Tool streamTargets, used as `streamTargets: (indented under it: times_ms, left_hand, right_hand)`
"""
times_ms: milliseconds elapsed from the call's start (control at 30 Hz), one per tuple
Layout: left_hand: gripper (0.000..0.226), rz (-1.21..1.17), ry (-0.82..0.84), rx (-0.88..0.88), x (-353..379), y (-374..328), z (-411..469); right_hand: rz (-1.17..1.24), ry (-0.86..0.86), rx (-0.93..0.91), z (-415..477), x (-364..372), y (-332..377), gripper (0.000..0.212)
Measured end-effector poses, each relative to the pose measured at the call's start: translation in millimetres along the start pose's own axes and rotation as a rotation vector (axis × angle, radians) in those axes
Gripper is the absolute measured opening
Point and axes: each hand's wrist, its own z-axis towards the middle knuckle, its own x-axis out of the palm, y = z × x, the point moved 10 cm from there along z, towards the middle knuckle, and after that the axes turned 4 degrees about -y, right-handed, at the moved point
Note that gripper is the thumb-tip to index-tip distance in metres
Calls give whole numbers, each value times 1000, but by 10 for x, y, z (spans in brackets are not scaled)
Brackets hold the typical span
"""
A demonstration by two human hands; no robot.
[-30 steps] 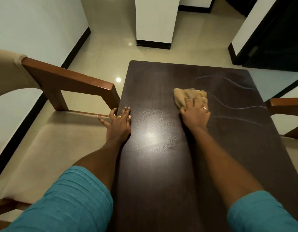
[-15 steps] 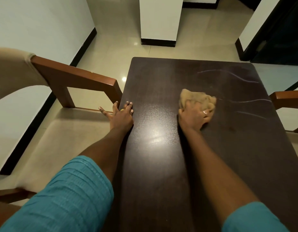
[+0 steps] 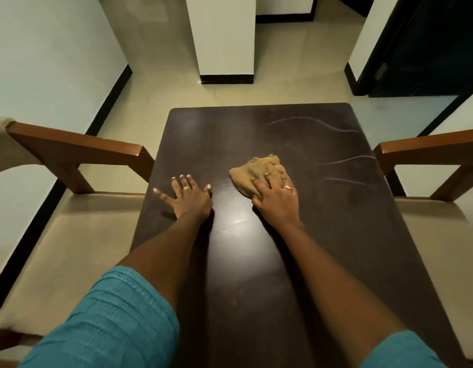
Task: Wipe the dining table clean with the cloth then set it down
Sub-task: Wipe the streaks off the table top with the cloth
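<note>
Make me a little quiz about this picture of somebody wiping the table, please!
1. True or false: the left hand lies flat with spread fingers on the table.
2. Which hand presses on the tan cloth? A) the left hand B) the right hand C) both hands
3. Fill in the word: pale streaks show on the dark tabletop to the ___ of the cloth.

Key: 1 true. 2 B. 3 right.

Cloth [image 3: 258, 168] partly under right hand [image 3: 278, 199]; faint table marks [image 3: 345, 160], maybe chalk.
</note>
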Motion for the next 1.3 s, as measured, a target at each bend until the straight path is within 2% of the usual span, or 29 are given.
streamTargets:
  times_ms: [67, 300, 400, 533, 767, 1067, 1200, 1300]
  left_hand:
    - [66, 1, -23, 18, -3, -225, -86]
    - [62, 6, -97, 126, -5, -909, -258]
    - [62, 1, -125, 162, 21, -1130, -296]
    - [60, -32, -156, 183, 23, -1382, -324]
    - [51, -157, -236, 282, -58, -1892, -226]
    - [47, -253, -300, 181, -13, -1829, -111]
    - [47, -234, -294, 179, 9, -1837, -100]
    - [47, -237, -287, 174, 15, -1835, -91]
  right_hand:
    - [-24, -16, 97, -31, -110, -485, 56]
    - [-33, -106, 468, -262, -597, -2156, 53]
    - [-16, -144, 559, -411, -694, -2397, 53]
    - [-21, -181, 639, -571, -647, -2281, 52]
    - [-40, -108, 500, -360, -458, -2049, 55]
    - [-63, -42, 267, 945, -538, -2383, 54]
    - [-33, 3, 225, 1492, -528, -2454, 57]
    - [-37, -30, 262, 1661, -526, -2432, 54]
